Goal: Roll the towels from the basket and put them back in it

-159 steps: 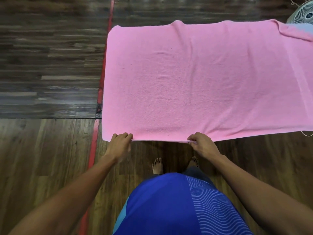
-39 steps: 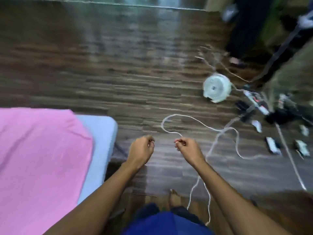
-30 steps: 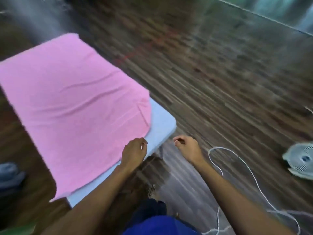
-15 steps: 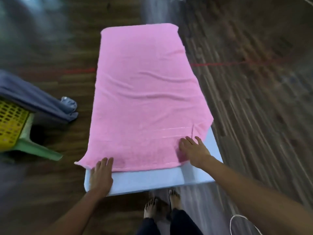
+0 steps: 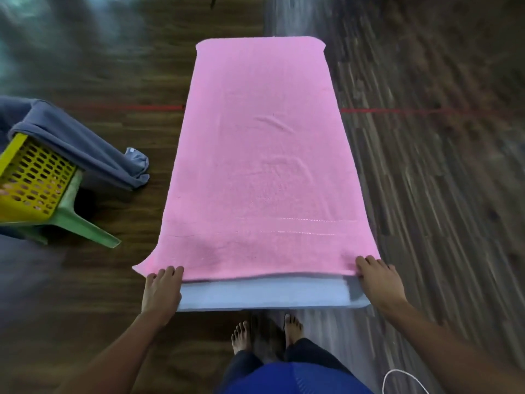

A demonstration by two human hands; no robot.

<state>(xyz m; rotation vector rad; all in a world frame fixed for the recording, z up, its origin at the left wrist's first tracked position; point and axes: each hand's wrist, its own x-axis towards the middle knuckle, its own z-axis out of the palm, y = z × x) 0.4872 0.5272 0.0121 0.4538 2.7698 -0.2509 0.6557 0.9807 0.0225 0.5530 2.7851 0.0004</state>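
Note:
A pink towel (image 5: 261,166) lies flat and lengthwise over a light blue table (image 5: 264,297), running away from me. My left hand (image 5: 162,291) is at the towel's near left corner, which hangs off the table's side. My right hand (image 5: 380,280) is at the near right corner. On both hands the fingers rest on top of the near edge and the thumbs are hidden beneath it. At the left stands a yellow lattice basket (image 5: 31,180) with a grey-blue towel (image 5: 85,149) draped over its rim and trailing to the floor.
The basket sits on a green plastic stool (image 5: 82,223) on the wooden floor. A red line (image 5: 412,111) crosses the floor behind the table. A white cable (image 5: 397,379) loops at the bottom right. My bare feet (image 5: 267,334) stand at the table's near end.
I have turned from the table's side to its short end. Both hands moved outward from flat on the towel to its near corners, and the wrinkles have smoothed out.

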